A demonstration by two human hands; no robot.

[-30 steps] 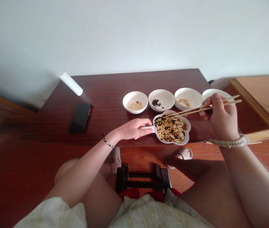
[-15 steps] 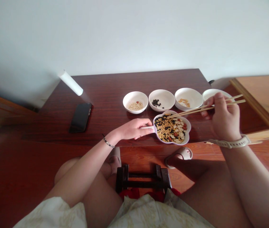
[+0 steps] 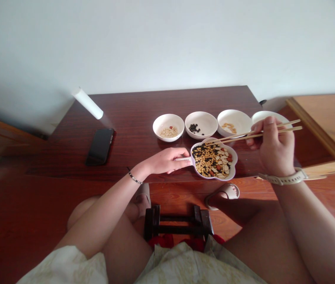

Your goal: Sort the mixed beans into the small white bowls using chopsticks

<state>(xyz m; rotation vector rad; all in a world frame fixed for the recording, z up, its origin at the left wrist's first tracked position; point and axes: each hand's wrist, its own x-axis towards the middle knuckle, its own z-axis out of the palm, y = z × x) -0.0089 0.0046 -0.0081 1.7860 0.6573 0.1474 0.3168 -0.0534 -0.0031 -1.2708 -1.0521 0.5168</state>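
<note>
A flower-shaped bowl (image 3: 234,165) full of mixed beans and nuts sits at the near edge of the dark wooden table (image 3: 144,106). My left hand (image 3: 167,159) is closed on its short handle at the left side. My right hand (image 3: 274,146) grips a pair of wooden chopsticks (image 3: 244,136), whose tips hover over the far rim of the mixed bowl. Behind it stand small white bowls: one with pale nuts (image 3: 168,127), one with black beans (image 3: 201,124), one with yellow pieces (image 3: 234,122), and a fourth (image 3: 266,115) partly hidden by my right hand.
A black phone (image 3: 100,146) lies on the table to the left, with a white cylinder (image 3: 87,103) leaning at the far left corner. A low dark stool (image 3: 178,221) is between my knees. Light wooden furniture (image 3: 327,118) stands at the right.
My right hand has shifted slightly left and the chopstick tips have dipped toward the mixed bowl's far rim. My left hand has stayed on the handle.
</note>
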